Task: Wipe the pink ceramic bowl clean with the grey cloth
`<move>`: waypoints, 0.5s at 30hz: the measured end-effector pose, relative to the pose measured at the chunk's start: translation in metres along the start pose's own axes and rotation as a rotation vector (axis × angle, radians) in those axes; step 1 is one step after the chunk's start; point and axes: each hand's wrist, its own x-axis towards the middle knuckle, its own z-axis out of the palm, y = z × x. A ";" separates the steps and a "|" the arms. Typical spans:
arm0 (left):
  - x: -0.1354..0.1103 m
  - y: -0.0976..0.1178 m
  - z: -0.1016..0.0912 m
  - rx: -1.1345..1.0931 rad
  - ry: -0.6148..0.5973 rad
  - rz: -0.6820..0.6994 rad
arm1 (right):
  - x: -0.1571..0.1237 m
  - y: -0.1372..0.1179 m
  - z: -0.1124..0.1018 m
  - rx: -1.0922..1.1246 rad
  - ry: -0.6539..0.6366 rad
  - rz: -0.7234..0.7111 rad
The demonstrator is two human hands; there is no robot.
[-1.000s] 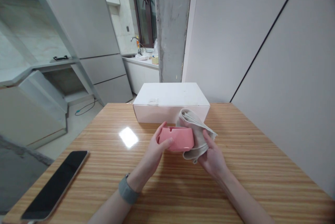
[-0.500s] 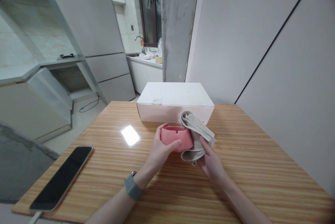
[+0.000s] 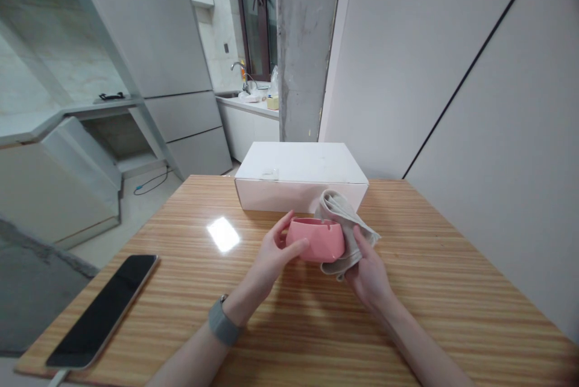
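A pink ashtray (image 3: 319, 241) with notches in its rim is held above the table by my left hand (image 3: 278, 248), thumb on the near side and fingers behind the left end. My right hand (image 3: 368, 269) grips a folded grey-beige cloth (image 3: 341, 212), its thumb or finger pressing the fabric. The cloth lies against the right side of the ashtray and covers that end in part. The fingers of my right hand under the cloth are hidden.
A white box (image 3: 301, 179) stands behind my hands on the wood-grain table (image 3: 434, 278). At the left lies a black-screened phone (image 3: 104, 308) with a white cable. A grey concrete pillar (image 3: 305, 49) and a white wall (image 3: 452, 31) rise beyond the table.
The ashtray has turned in my left hand, so its rim notch now sits farther right. Both hands and the cloth have shifted slightly to the right.
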 end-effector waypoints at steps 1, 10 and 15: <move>0.000 0.000 0.000 -0.011 -0.003 -0.001 | -0.001 0.000 0.000 0.000 -0.016 0.011; -0.002 -0.001 0.002 -0.093 -0.071 -0.023 | -0.005 0.006 0.002 -0.026 -0.060 0.033; -0.001 -0.004 0.006 0.009 0.063 0.039 | -0.006 0.017 0.002 -0.026 0.035 -0.070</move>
